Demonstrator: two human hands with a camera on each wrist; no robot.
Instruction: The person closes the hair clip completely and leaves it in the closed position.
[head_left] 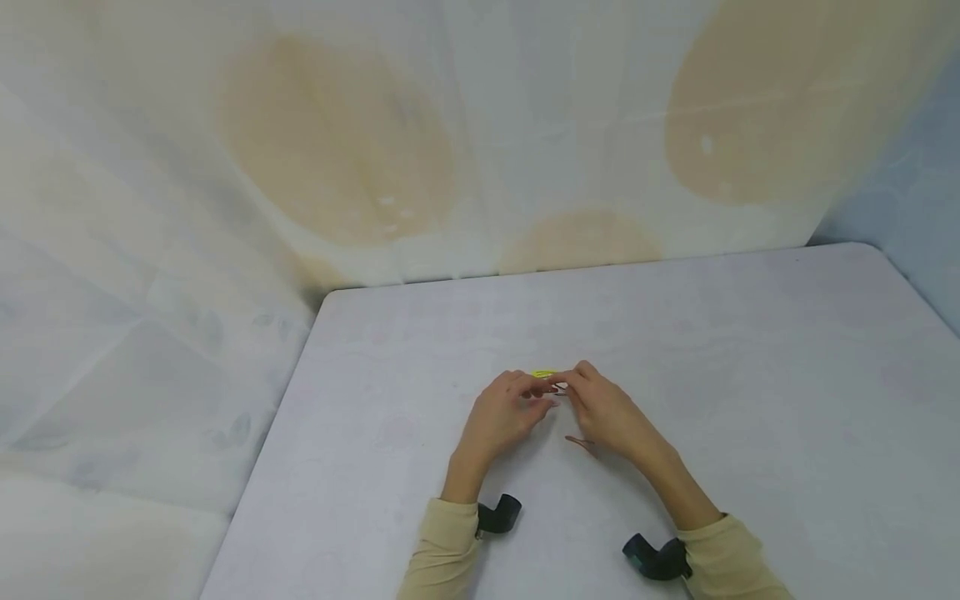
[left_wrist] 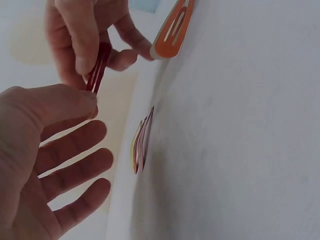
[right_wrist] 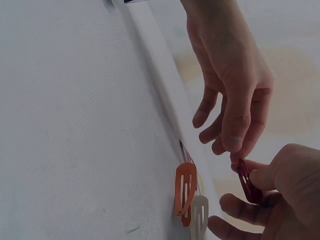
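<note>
Both hands pinch red clip (left_wrist: 98,67): left hand (left_wrist: 45,150) at one end, right hand (left_wrist: 87,35) at other. Likely light, thin, springy metal; grip ends.

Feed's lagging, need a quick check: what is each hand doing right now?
Left hand: pinches the lower end of the dark red hair clip.
Right hand: pinches the same clip's upper end.

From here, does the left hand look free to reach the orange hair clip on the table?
Probably not at once: the left hand pinches the dark red hair clip together with the right hand. The orange hair clip lies uncovered on the table nearby.
</note>
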